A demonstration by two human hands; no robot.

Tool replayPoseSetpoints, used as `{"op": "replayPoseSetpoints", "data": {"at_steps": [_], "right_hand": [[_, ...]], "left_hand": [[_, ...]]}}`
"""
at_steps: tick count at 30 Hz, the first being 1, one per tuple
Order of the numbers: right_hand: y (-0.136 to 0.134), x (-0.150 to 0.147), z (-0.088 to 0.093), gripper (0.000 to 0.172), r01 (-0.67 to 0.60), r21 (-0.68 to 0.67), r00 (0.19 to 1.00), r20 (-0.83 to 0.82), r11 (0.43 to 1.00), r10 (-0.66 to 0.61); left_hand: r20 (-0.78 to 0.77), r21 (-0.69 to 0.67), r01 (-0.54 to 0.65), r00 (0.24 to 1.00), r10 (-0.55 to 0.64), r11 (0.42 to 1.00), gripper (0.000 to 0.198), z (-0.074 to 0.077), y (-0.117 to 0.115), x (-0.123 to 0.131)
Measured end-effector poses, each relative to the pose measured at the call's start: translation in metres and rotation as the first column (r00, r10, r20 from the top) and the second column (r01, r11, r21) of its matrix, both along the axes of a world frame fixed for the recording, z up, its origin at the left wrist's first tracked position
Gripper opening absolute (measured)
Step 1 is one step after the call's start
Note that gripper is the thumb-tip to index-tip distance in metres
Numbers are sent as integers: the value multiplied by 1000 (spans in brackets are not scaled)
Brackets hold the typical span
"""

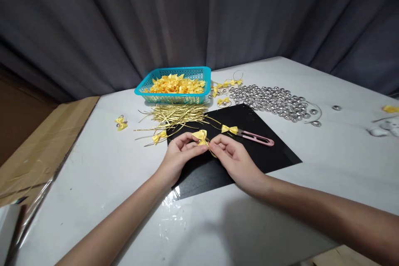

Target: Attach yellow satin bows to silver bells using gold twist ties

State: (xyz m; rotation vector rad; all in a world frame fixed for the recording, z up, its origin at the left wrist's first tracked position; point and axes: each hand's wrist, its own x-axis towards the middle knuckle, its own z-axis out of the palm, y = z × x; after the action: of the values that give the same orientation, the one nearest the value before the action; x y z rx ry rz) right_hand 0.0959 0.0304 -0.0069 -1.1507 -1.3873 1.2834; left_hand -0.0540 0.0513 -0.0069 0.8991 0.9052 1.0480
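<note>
Above the black mat (199,178), my left hand (181,153) pinches a yellow bow (201,135) between thumb and fingers. My right hand (232,156) is closed at the bow's right side, its thumb and forefinger on a thin gold wire (213,153) that curves below the bow. The fingertips of both hands almost meet. Just beyond my right hand, another yellow bow (229,129) lies by the tip of pink-handled snips (257,138). A pile of gold wires (177,114) lies behind my left hand, with a bow (159,136) at its near edge.
A teal basket (173,99) of yellow bows stands at the back. Many silvery beads (271,102) are heaped right of it, near bows with wire loops (223,101). One small bow (121,123) lies at left. Cardboard (46,149) borders the table's left side; a dark curtain (199,16) hangs behind.
</note>
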Motion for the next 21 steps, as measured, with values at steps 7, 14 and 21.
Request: {"op": "replayPoseSetpoints", "data": {"at_steps": [7, 14, 21], "right_hand": [[-1, 0, -2, 27, 32, 12, 999, 12, 999, -32], [-1, -2, -6, 24, 86, 17, 995, 46, 996, -87], [0, -3, -10, 23, 136, 51, 986, 92, 989, -140]], "left_hand": [[-23, 38, 59, 998, -59, 998, 26, -2, 0, -1], [-136, 102, 44, 990, -29, 994, 18, -1, -4, 3], [-311, 234, 8, 948, 67, 972, 12, 0, -6, 6]]}}
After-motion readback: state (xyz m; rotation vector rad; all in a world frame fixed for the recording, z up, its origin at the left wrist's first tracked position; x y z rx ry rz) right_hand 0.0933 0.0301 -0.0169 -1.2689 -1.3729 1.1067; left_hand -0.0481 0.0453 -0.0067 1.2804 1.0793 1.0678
